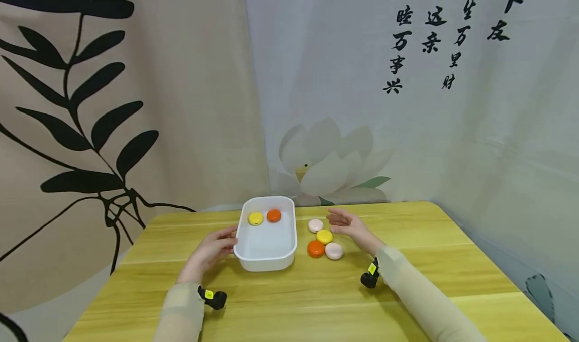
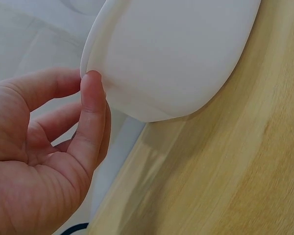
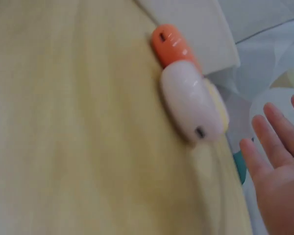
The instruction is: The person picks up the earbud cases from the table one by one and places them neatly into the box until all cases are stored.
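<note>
In the head view, a white plastic bin (image 1: 267, 241) holds a yellow disc (image 1: 255, 219) and an orange disc (image 1: 274, 215) near its far end. My left hand (image 1: 216, 249) pinches the bin's left rim; the left wrist view shows the thumb (image 2: 92, 98) on that edge. Right of the bin lie a pink disc (image 1: 315, 225), a yellow disc (image 1: 324, 236), an orange disc (image 1: 315, 248) and another pink disc (image 1: 334, 251), grouped together. My right hand (image 1: 350, 225) hovers just right of them, fingers extended, holding nothing. Small dark slots mark the rounded edges of the discs in the right wrist view.
Everything stands on a wooden table (image 1: 271, 307). Behind it hangs a printed curtain (image 1: 203, 106) with leaves, a lotus and black writing, close to the far edge. A black wrist camera (image 1: 214, 300) sits on the left sleeve, another (image 1: 370, 277) on the right.
</note>
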Available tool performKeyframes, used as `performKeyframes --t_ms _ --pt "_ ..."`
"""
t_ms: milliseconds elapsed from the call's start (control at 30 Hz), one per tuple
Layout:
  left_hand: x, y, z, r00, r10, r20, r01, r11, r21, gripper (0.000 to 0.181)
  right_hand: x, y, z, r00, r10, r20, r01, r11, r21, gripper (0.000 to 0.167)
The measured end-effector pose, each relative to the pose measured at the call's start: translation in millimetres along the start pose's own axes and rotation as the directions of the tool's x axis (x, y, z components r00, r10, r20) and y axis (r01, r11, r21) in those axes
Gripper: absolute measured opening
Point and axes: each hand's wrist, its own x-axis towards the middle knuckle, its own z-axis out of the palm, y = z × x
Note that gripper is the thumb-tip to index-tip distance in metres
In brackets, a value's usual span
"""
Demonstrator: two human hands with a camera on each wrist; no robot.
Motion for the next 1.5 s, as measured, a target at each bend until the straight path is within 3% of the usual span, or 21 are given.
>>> performKeyframes --t_ms 267,533,1067,1500 --pt "1.0 0.8 -0.1 1.0 0.001 -0.01 -0.001 1.0 0.011 0.051 -13.1 16.3 -5.1 0.995 0.094 0.037 -0.095 0.995 0.012 0.073" --pt "3.9 -3.0 0.1 1.0 -0.007 -0.015 0.007 1.0 0.001 0.05 -20.3 23.1 -5.8 0.994 0.097 0.05 -0.099 0.994 0.041 0.075" --pt "4.6 -1.7 -2.8 1.0 -0.001 0.027 0.0 1.0 0.011 0.053 -26.0 23.9 -6.0 0.988 0.141 0.06 -0.133 0.983 -0.129 0.054" --pt "3.7 -0.8 -2.6 1.0 -0.009 0.017 0.009 1.0 0.02 0.053 -24.0 24.1 -6.8 0.978 0.134 0.157 -0.1 0.973 -0.209 0.053"
